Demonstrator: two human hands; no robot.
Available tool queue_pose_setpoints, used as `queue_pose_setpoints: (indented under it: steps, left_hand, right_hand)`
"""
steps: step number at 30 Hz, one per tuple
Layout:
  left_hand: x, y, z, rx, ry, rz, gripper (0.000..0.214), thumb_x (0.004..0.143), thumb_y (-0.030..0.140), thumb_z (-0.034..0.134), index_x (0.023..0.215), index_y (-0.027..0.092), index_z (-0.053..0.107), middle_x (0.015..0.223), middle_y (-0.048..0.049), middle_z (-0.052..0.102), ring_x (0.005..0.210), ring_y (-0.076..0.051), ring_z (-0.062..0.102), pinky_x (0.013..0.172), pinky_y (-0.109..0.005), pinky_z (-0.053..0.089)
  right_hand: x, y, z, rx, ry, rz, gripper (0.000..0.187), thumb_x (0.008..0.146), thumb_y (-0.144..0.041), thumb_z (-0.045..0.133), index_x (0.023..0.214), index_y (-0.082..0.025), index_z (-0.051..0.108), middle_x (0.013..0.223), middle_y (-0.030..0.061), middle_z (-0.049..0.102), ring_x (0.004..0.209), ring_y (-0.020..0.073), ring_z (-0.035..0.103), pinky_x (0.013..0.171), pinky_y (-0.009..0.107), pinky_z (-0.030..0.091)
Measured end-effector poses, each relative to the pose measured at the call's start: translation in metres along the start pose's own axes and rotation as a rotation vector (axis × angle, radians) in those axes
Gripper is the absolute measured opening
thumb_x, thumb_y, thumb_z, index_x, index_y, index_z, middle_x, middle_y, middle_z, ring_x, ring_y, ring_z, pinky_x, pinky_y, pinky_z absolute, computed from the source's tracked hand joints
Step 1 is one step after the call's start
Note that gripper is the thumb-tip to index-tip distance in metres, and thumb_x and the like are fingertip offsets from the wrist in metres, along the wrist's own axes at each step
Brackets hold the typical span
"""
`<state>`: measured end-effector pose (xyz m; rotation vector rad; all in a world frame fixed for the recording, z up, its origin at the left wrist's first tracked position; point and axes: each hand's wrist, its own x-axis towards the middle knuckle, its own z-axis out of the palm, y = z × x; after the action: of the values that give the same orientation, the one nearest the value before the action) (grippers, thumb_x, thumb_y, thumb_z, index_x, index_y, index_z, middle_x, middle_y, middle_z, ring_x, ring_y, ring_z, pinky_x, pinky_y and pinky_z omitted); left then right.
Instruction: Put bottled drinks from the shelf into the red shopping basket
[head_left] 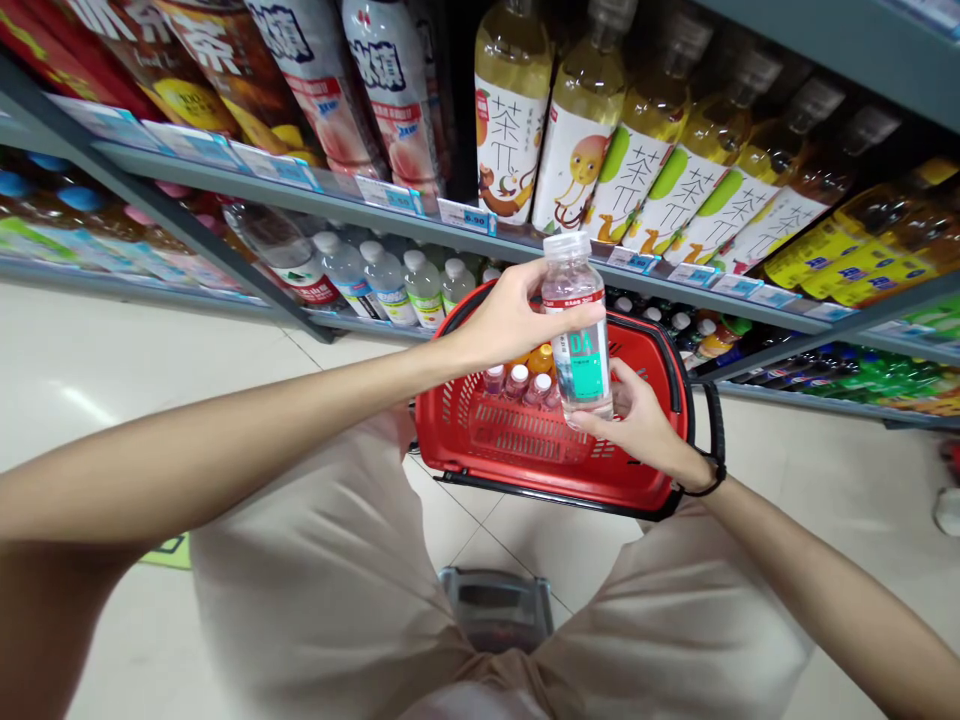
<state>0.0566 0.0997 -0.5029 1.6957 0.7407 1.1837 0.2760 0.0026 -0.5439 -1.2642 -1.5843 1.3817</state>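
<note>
A clear water bottle [576, 330] with a white cap and a teal label is held upright over a red shopping basket [540, 470]. My left hand [514, 315] is wrapped around its upper part. My right hand [641, 420] cups its bottom from the right and below. Inside the basket lie several small bottles [519, 381] with white and pink caps and an orange one [541, 358].
Store shelves with price tags run across the top: large tea bottles [585, 130] above, water bottles [390, 280] lower left, soda bottles [885, 370] lower right. The basket stands on the pale tiled floor [90, 370] between my knees. A grey object [499, 605] lies on the floor.
</note>
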Motion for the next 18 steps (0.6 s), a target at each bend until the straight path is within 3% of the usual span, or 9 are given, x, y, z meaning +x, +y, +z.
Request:
queue_pose_setpoints:
  steps: [8,12,15,18]
  left_hand:
    - [0.005,0.002,0.000,-0.076,-0.012,0.001,0.047,0.090,0.055,0.074,0.115,0.015,0.072,0.107,-0.0063,0.077,0.102,-0.022,0.072,0.094,-0.038,0.060]
    - [0.006,0.008,-0.001,-0.126,0.027,-0.110,0.036,0.097,0.046,0.060,0.110,0.015,0.074,0.096,-0.0052,0.075,0.091,-0.021,0.072,0.078,-0.036,0.063]
    - [0.008,0.010,-0.004,-0.155,0.062,-0.181,0.034,0.095,0.043,0.059,0.107,0.015,0.073,0.090,-0.0058,0.072,0.081,-0.019,0.069,0.066,-0.032,0.062]
    - [0.009,0.010,-0.007,-0.163,0.076,-0.216,0.037,0.093,0.048,0.063,0.107,0.015,0.071,0.091,-0.0061,0.071,0.079,-0.017,0.067,0.064,-0.028,0.061]
  right_hand:
    - [0.000,-0.016,0.001,0.233,-0.079,0.026,0.056,0.079,-0.043,0.091,0.122,-0.023,0.061,0.120,0.0067,0.076,0.106,0.0254,0.077,0.096,0.040,0.063]
    - [0.000,-0.024,-0.004,0.299,-0.140,0.065,0.055,0.080,-0.044,0.089,0.124,-0.022,0.064,0.118,0.0076,0.077,0.092,0.0229,0.078,0.070,0.032,0.066]
    - [0.000,-0.027,-0.009,0.369,-0.178,0.045,0.047,0.085,-0.046,0.085,0.119,-0.019,0.068,0.103,0.0074,0.079,0.068,0.0170,0.073,0.051,0.025,0.057]
    - [0.000,-0.030,-0.011,0.412,-0.187,0.010,0.041,0.091,-0.053,0.077,0.106,-0.015,0.074,0.089,0.0072,0.077,0.051,0.0127,0.063,0.046,0.025,0.050]
